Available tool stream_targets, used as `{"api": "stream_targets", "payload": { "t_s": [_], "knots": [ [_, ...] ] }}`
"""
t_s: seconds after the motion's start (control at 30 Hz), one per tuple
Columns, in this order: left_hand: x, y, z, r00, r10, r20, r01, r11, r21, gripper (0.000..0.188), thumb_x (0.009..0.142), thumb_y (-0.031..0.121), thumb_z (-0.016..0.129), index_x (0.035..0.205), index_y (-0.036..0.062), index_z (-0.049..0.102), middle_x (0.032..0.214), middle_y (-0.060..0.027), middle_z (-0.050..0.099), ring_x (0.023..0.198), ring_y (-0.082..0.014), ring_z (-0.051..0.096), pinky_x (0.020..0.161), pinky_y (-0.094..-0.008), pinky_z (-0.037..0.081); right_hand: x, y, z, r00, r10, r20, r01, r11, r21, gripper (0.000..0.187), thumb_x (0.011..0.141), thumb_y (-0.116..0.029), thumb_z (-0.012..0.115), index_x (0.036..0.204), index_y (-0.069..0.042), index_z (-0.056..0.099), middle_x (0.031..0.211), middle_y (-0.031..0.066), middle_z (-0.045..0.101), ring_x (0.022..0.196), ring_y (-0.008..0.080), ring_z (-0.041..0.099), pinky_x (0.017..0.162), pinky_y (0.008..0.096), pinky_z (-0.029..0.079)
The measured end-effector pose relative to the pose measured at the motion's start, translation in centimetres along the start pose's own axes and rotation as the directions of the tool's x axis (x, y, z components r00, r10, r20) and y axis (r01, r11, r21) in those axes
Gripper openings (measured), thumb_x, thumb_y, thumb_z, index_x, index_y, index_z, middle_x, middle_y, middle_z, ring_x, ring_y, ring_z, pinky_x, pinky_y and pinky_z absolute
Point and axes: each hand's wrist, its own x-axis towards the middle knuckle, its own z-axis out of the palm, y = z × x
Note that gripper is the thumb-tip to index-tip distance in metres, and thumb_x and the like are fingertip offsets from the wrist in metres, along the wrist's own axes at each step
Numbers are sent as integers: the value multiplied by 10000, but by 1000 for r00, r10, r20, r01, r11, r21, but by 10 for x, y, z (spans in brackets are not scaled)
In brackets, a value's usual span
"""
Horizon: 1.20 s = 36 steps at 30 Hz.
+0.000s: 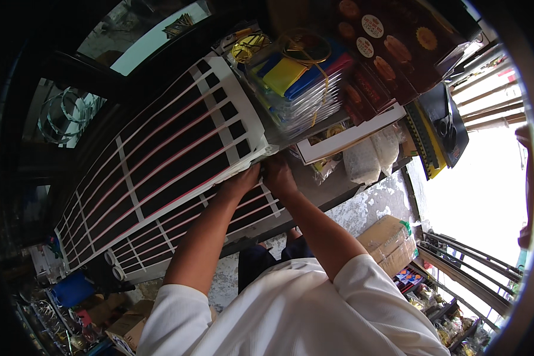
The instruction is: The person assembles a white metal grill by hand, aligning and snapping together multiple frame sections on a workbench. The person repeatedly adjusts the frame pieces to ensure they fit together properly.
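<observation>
A: Head view, only one running. What are the hands doing?

B: The left hand (242, 181) is reaching to the near edge of a large black striped sheet (166, 155), just short of its right corner. The right hand (280, 178) is working at that corner, close beside the left.

A: Fingers?

B: The backs of the hands and the shadow are hiding them; I cannot tell whether they are clamping the edge or staying apart.

A: Position of the sheet?

B: It is lying slantwise along the desk (307, 178), its white and red strips forming a grid. A second striped sheet (160, 240) is showing below its near edge, partly hidden by the left forearm.

A: Surroundings?

B: Beyond the right hand, a clear-wrapped stack (314, 101) is carrying a yellow packet (286, 76) and a blue one. A dark brown box (391, 59) is standing right of it. Clear bags (362, 161) with white contents are lying nearer. A cardboard box (388, 240) is sitting off the desk, to the right.
</observation>
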Motion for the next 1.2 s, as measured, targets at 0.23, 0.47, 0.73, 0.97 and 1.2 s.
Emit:
{"api": "stream_targets", "payload": {
  "t_s": [0.23, 0.47, 0.73, 0.97, 1.2],
  "knots": [
    [-2, -7, -18, 999, -10, 35, 9, 999, 32, 231, 895, 161, 762, 1078, 24, 737, 1024, -226, 757, 951, -439, 753, 841, -521, 610, -2, 4, 3, 1000, 1, -2, -1, 999, -51, 483, 858, 24, 622, 1337, -10, 678, 1264, 295, 684, 1177, 544, 625, 1021, 590, 533],
    [-22, -1, -53, 917, -328, 226, 385, 876, -291, 278, 981, 234, 743, 1138, 5, 732, 1076, -251, 762, 1031, -461, 750, 882, -529, 609, -2, 7, 6, 1000, 20, 19, -16, 982, -186, 445, 847, 20, 642, 1290, -6, 681, 1237, 302, 667, 1174, 552, 613, 1044, 616, 501],
    [-136, -32, -104, 676, -697, 237, 719, 695, -6, 300, 1042, 203, 696, 1275, 16, 725, 1063, -256, 750, 1026, -456, 738, 899, -539, 606, 12, 16, 22, 927, 297, 228, -136, 835, -533, 301, 902, -169, 692, 1156, -25, 765, 1181, 250, 761, 1118, 506, 709, 1002, 562, 584],
    [-153, -28, -107, 662, -671, 334, 716, 698, -20, 261, 1005, 167, 708, 1221, 24, 738, 1045, -236, 752, 1052, -444, 733, 915, -572, 601, 26, 2, 32, 932, 280, 232, -128, 849, -513, 287, 983, -236, 641, 1114, -54, 822, 1176, 201, 794, 1089, 398, 768, 947, 488, 629],
    [-151, -30, -104, 651, -669, 359, 718, 696, -3, 127, 936, 144, 763, 1018, 48, 775, 956, -210, 756, 965, -417, 766, 848, -554, 626, 28, 32, 50, 959, 252, 134, -177, 893, -413, 462, 1028, -457, 671, 1325, -113, 752, 1356, 155, 766, 1290, 402, 700, 1087, 525, 576]
  ]
}}
